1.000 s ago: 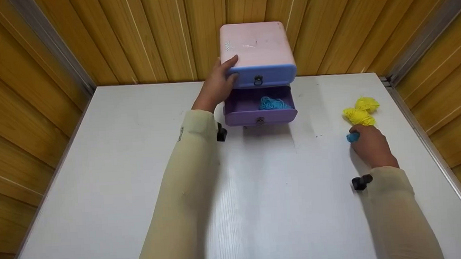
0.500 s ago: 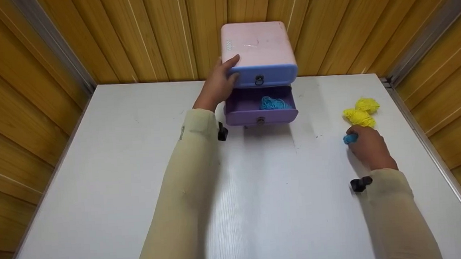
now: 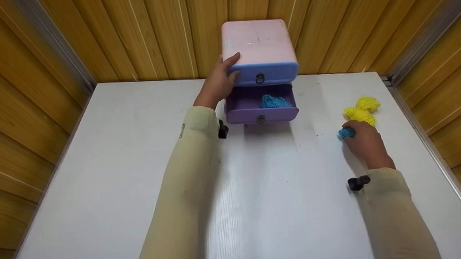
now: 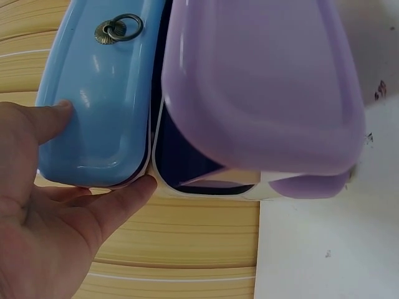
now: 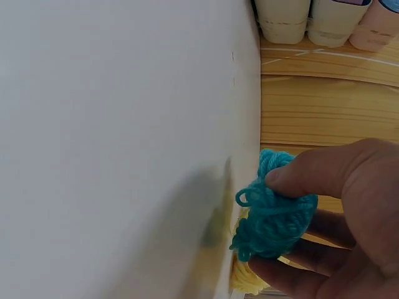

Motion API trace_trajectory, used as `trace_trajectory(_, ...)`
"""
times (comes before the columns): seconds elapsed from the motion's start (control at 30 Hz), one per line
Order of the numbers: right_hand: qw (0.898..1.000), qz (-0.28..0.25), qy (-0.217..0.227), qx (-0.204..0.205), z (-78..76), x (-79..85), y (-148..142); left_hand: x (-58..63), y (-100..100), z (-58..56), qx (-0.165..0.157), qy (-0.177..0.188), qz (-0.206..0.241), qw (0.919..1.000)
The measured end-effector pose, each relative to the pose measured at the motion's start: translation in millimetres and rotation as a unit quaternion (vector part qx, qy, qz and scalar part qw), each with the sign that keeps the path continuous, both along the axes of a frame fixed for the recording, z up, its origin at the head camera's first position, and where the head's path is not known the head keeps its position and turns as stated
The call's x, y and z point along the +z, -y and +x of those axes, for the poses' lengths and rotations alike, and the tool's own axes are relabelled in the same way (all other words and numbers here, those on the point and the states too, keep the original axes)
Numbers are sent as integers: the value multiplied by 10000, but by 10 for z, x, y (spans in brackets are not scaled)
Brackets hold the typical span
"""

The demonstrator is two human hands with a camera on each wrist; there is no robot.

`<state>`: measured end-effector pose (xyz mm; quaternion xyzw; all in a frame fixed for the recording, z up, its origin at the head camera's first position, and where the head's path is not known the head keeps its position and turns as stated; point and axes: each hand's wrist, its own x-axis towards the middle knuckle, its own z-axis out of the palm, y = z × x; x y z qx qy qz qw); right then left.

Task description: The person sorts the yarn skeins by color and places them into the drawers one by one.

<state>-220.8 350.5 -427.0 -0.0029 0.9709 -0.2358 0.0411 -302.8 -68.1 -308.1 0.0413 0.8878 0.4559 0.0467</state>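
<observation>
A small drawer cabinet [image 3: 257,41] with a pink top stands at the back of the table. My left hand [image 3: 217,82] grips its left front corner, the thumb [image 4: 53,118] on the blue drawer front [image 4: 106,106] and other fingers along the side. Below that, the purple drawer [image 3: 241,116] is pulled out, with a blue yarn skein [image 3: 275,101] lying inside. At the right, my right hand [image 3: 366,143] pinches another blue yarn skein [image 5: 280,215] between thumb and fingers, apparently just above the table.
Two yellow yarn skeins [image 3: 359,114] lie together just beyond my right hand. The white table [image 3: 283,206] is bordered by wood-patterned walls [image 3: 160,33] at the back and sides. The pulled-out drawer juts toward the front.
My right hand has shifted slightly left with the blue yarn skein, which now shows a little farther from the yellow ones. My left hand stays on the cabinet.
</observation>
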Motion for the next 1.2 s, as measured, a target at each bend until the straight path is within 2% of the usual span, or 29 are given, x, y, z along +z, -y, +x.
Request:
trace_trajectory(0.33,9998,-129,-124,-109,-5,42,79,17,-2,1,17,236,54,9997)
trace_trajectory(0.53,9994,-188,-245,-145,3,89,134,11,5,3,-27,122,45,9999)
trace_trajectory(0.83,9974,-258,-672,-2,48,148,232,14,13,-18,-79,47,62,9999)
trace_trajectory(1.03,9922,-179,-1216,205,55,180,301,4,4,-20,-53,-155,-130,9998)
trace_trajectory(1.2,9897,-205,-1400,223,55,225,373,16,-2,-9,-25,-52,-56,10000)
